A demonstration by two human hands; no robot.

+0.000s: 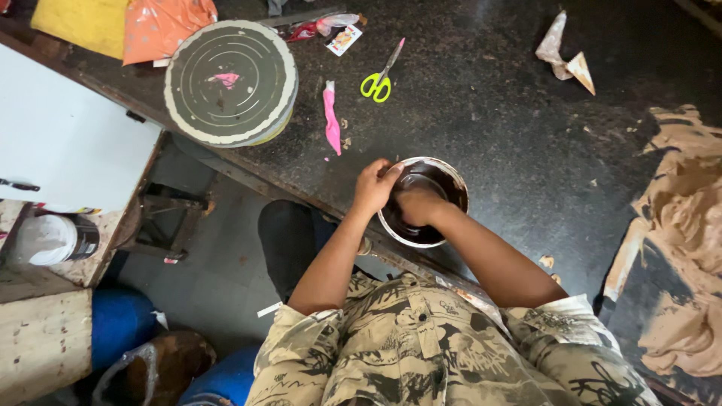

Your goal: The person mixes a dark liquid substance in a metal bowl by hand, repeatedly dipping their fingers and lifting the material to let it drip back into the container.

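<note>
I see a dark counter (pixel 496 113) filling the upper right. At three to five o'clock a broad tan smear (pixel 688 248) covers its edge. At eleven o'clock sits a round turntable (pixel 229 81) with a pink dab in its middle. Near centre, at the counter's near edge, stands the bowl (pixel 423 201), its inside coated dark brown. My left hand (pixel 374 186) clamps the bowl's rim at its nine o'clock side, fingers curled over the edge. My right hand (pixel 418 207) is down inside the bowl, closed into a loose fist; I cannot tell what it holds. At twelve o'clock of the bowl lie green-handled scissors (pixel 380 75), and at eleven o'clock of it a pink piping bag (pixel 331 119).
</note>
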